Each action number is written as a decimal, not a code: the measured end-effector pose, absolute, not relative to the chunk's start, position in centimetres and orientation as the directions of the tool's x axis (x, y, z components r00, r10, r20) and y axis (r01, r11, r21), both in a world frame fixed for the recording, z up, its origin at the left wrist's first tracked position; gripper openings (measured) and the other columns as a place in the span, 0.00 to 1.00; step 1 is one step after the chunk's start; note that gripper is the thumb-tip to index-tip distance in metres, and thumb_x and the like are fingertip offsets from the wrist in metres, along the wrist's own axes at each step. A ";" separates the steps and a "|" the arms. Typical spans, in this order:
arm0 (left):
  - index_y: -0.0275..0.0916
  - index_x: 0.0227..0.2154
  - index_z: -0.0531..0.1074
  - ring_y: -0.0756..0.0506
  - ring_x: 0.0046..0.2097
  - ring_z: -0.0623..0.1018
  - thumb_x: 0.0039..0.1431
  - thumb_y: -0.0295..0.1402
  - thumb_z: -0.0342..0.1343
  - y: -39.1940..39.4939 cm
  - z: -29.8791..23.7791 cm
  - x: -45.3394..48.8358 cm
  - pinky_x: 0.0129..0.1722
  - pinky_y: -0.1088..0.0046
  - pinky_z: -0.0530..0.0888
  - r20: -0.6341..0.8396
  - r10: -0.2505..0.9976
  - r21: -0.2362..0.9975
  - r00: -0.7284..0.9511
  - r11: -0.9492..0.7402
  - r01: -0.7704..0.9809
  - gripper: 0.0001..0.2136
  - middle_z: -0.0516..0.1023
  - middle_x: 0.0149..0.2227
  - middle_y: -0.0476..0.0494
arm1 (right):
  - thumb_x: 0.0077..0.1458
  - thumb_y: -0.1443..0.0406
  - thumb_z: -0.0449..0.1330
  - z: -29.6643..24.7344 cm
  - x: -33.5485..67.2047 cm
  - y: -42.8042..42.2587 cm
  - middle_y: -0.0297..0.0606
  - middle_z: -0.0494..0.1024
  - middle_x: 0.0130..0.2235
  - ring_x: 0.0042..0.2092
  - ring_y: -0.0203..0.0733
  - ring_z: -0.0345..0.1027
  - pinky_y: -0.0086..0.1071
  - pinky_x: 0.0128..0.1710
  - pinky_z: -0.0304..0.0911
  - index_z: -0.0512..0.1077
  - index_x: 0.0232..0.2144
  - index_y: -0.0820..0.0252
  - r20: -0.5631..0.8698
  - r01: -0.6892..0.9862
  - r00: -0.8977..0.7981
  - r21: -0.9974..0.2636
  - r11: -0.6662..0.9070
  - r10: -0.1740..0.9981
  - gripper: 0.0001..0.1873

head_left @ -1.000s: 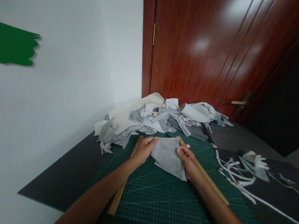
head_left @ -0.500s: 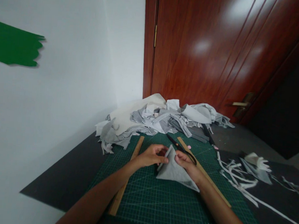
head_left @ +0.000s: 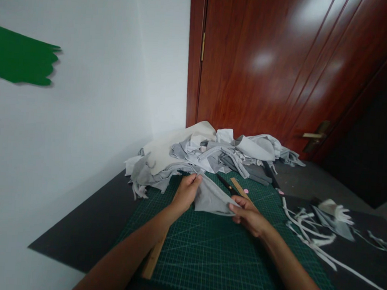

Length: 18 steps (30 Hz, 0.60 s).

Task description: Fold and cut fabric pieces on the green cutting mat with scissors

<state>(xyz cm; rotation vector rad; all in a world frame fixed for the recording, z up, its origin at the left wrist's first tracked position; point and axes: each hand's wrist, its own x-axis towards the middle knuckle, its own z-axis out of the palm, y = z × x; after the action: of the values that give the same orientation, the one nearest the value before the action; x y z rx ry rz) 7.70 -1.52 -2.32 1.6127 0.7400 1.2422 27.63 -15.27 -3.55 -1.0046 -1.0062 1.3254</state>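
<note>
A small grey felt piece [head_left: 211, 198] hangs just above the green cutting mat [head_left: 212, 256]. My left hand [head_left: 186, 192] pinches its far left corner. My right hand [head_left: 248, 214] pinches its near right edge. Black scissors [head_left: 227, 186] lie on the mat just beyond the piece, partly hidden by it. A wooden ruler [head_left: 241, 189] runs under my right hand, and a second wooden ruler [head_left: 154, 256] lies along the mat's left side under my left forearm.
A heap of grey and white fabric scraps [head_left: 209, 155] fills the table's far end. Thin white offcut strips [head_left: 309, 239] are strewn on the dark tabletop to the right. A white wall stands left, a red-brown door [head_left: 285, 67] behind.
The felt piece was held flat, then its corners were brought together, and now it is spread again, shifted farther away. The scissors have come into sight behind it.
</note>
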 end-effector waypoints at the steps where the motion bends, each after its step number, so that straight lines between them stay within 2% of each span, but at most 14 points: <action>1: 0.39 0.25 0.66 0.49 0.30 0.63 0.61 0.50 0.54 -1.2 -2.6 7.7 0.30 0.75 0.61 0.405 0.877 0.914 0.260 -0.392 -0.100 0.19 0.63 0.25 0.52 | 0.44 0.54 0.77 -3.7 27.7 -15.1 0.27 0.70 0.23 0.23 0.30 0.59 0.24 0.22 0.55 0.73 0.24 0.58 0.037 -0.302 0.062 -0.952 0.054 0.997 0.19; 4: 0.39 0.28 0.68 0.49 0.30 0.65 0.63 0.48 0.54 -0.7 -3.2 7.8 0.31 0.75 0.63 0.442 0.869 0.896 0.222 -0.419 -0.144 0.17 0.66 0.27 0.52 | 0.46 0.53 0.75 -4.1 27.7 -14.5 0.31 0.76 0.28 0.31 0.36 0.68 0.29 0.33 0.64 0.75 0.27 0.56 0.122 -0.363 0.222 -0.911 0.198 0.967 0.18; 7: 0.39 0.33 0.69 0.49 0.30 0.68 0.61 0.47 0.58 -0.9 -3.3 7.9 0.30 0.75 0.63 0.412 0.870 0.910 0.271 -0.381 -0.161 0.15 0.69 0.28 0.53 | 0.46 0.50 0.74 -3.9 27.4 -14.2 0.34 0.81 0.33 0.34 0.41 0.72 0.34 0.38 0.68 0.78 0.32 0.53 0.137 -0.372 0.308 -0.894 0.252 0.941 0.18; 11: 0.38 0.29 0.68 0.51 0.28 0.65 0.56 0.45 0.63 -1.2 -2.7 7.9 0.28 0.76 0.61 0.444 0.841 0.895 0.308 -0.436 -0.098 0.16 0.67 0.26 0.54 | 0.44 0.48 0.75 -3.6 27.1 -14.3 0.34 0.82 0.34 0.37 0.45 0.74 0.37 0.39 0.69 0.79 0.33 0.53 0.122 -0.364 0.395 -0.889 0.277 0.910 0.20; 14: 0.38 0.25 0.66 0.51 0.28 0.63 0.60 0.45 0.58 -1.3 -2.3 7.7 0.28 0.75 0.59 0.506 0.826 0.857 0.248 -0.513 -0.040 0.16 0.64 0.25 0.54 | 0.45 0.48 0.74 -3.9 27.3 -14.2 0.34 0.82 0.33 0.36 0.44 0.74 0.36 0.37 0.69 0.79 0.34 0.54 0.141 -0.320 0.456 -0.896 0.309 0.879 0.20; 18: 0.39 0.21 0.63 0.50 0.28 0.61 0.63 0.46 0.54 -1.5 -1.8 7.5 0.28 0.74 0.58 0.531 0.827 0.845 0.183 -0.534 -0.037 0.19 0.60 0.23 0.53 | 0.47 0.48 0.73 -4.2 27.6 -14.0 0.33 0.81 0.33 0.35 0.43 0.72 0.35 0.36 0.67 0.79 0.36 0.54 0.207 -0.226 0.532 -0.900 0.373 0.821 0.20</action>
<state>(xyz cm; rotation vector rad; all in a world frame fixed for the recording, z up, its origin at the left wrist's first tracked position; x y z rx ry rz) 7.46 -1.48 -1.79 1.7041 0.7545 1.4452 27.63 -13.97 -4.22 -0.9589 -0.7374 0.7545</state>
